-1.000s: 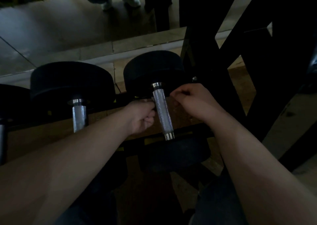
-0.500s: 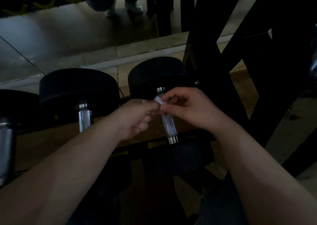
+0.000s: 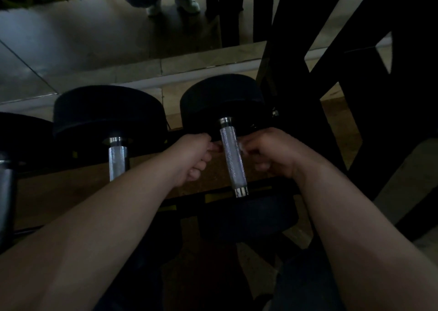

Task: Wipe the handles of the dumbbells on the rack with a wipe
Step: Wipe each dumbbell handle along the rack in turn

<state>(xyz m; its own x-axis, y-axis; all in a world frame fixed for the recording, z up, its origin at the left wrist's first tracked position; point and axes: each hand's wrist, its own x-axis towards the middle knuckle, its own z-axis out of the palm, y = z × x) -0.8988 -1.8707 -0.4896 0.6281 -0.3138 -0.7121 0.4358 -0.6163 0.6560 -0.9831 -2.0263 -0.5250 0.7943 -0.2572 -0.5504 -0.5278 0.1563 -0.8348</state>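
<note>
The knurled steel handle (image 3: 233, 161) of the rightmost dumbbell (image 3: 220, 97) on the rack runs between my two hands. My left hand (image 3: 193, 156) is at its left side, fingers curled, thumb and forefinger pinched close to the handle. On the other side my right hand (image 3: 272, 154) has curled fingers too, and a small pale bit of the wipe (image 3: 242, 144) shows at its fingertips. Hands and handle hide the rest of the wipe. The light is dim.
A second dumbbell handle (image 3: 117, 161) stands to the left and a third (image 3: 7, 187) at the left edge. Black rack beams (image 3: 355, 97) rise close on the right. The dumbbell's near head (image 3: 248, 216) sits below the handle. A mirror (image 3: 94, 38) lies behind.
Half a second ago both hands met over the handle, pinching the white wipe in plain sight. They have now drawn apart to either side of the handle, as one second ago.
</note>
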